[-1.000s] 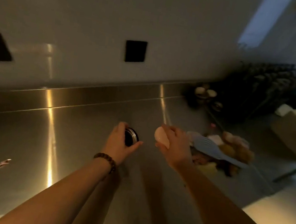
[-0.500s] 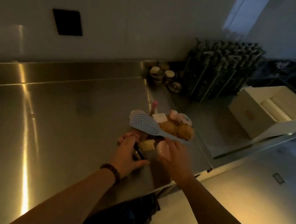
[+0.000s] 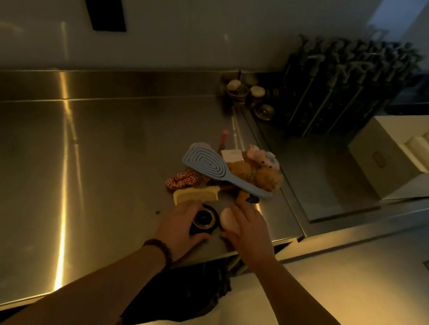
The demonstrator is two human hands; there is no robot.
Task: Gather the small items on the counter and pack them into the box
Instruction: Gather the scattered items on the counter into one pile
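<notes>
No text, brand, number or sign can be read. The white box at the surface's far right edge bears a small emblem on its front wall, too dim and blurred to make out. A pale card in the pile shows no legible print.

Glossy brushed-steel counter; plastic hairbrush.

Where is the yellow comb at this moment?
In the head view the yellow comb lies on the steel counter, just beyond the left hand and beside the red scrunchie.
</notes>
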